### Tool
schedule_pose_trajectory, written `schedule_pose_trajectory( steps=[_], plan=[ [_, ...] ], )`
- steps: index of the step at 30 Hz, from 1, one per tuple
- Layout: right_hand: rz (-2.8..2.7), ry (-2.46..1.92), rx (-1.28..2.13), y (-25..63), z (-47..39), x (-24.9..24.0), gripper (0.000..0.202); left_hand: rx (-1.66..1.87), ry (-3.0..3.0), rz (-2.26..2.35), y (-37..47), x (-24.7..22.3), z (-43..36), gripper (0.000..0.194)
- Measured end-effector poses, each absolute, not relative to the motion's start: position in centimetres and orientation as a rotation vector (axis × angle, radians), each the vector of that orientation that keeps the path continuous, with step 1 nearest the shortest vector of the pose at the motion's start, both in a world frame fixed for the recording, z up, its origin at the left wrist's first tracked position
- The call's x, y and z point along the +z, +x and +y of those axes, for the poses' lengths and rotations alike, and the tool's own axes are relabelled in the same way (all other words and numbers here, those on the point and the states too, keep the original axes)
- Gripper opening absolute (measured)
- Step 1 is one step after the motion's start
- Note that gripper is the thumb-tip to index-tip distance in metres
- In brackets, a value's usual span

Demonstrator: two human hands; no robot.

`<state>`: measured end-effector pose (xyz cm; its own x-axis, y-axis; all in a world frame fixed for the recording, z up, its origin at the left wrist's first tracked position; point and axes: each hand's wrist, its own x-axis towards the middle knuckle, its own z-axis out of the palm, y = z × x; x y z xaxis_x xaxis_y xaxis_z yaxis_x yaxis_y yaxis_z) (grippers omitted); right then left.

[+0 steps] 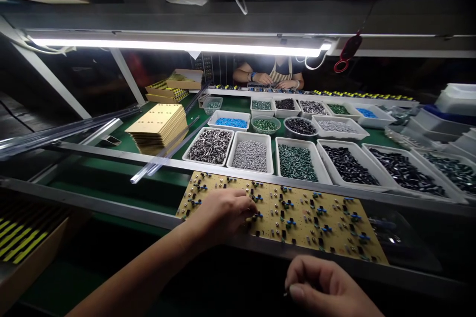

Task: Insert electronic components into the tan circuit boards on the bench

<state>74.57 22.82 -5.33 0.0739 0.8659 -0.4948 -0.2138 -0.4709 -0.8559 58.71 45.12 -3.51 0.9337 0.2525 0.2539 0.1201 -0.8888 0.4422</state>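
Observation:
A long tan circuit board (301, 215) with rows of small black, blue and green parts lies between two metal rails. My left hand (226, 210) is over its left half, the fingers pressed together and pointing down at the board; whatever is between the fingertips is hidden. Below the board's front edge, my right hand (323, 285) is curled, thumb against the bent fingers. A tiny dark piece with a bright end shows at its fingertips, too small to name.
White trays (250, 152) of small components stand in rows behind the board. A stack of tan boards (158, 129) is at the left. A box (33, 252) sits lower left. Across the bench, a person (280, 73) works. A red ring (341, 65) hangs upper right.

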Motion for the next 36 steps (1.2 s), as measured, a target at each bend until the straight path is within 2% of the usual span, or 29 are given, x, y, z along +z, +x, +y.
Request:
schedule_pose_trajectory(
  steps=[2, 7, 10, 16, 26, 29, 31, 33, 36],
  plan=[
    [-0.769, -1.617, 1.316, 75.1, 23.1, -4.6, 0.037, 0.425, 2.666, 0.266, 58.6, -3.5, 45.1, 0.009],
    [-1.032, -1.984, 0.359, 76.3, 24.6, -4.5, 0.026, 0.427, 2.700, 0.264, 58.5, -3.4, 45.1, 0.011],
    [-1.218, -2.046, 0.157, 76.6, 25.8, -4.6, 0.021, 0.424, 2.715, 0.257, 58.6, -3.5, 45.0, 0.011],
    [-1.477, -2.214, 0.143, 76.7, 26.8, -4.3, 0.023, 0.427, 2.683, 0.339, 58.7, -3.5, 44.3, 0.011],
    [-1.664, -2.195, 0.273, 77.7, 27.3, -3.6, 0.023, 0.433, 2.531, 0.440, 58.6, -2.8, 43.6, 0.015],
    [-1.728, -2.161, 0.241, 78.0, 27.4, -3.6, 0.024, 0.374, 2.093, 0.527, 58.3, -1.3, 42.1, 0.016],
    [-1.758, -2.148, 0.227, 78.1, 27.4, -3.6, 0.024, 0.118, 1.522, 0.489, 58.0, -1.1, 40.3, 0.028],
    [-1.777, -2.137, 0.223, 78.3, 27.5, -3.5, 0.023, -0.139, 1.010, 0.443, 57.7, -2.5, 38.0, 0.048],
    [-1.784, -2.088, 0.260, 78.6, 27.7, -3.5, 0.020, -0.080, 0.814, 0.622, 57.3, -6.5, 34.7, 0.066]
  ],
)
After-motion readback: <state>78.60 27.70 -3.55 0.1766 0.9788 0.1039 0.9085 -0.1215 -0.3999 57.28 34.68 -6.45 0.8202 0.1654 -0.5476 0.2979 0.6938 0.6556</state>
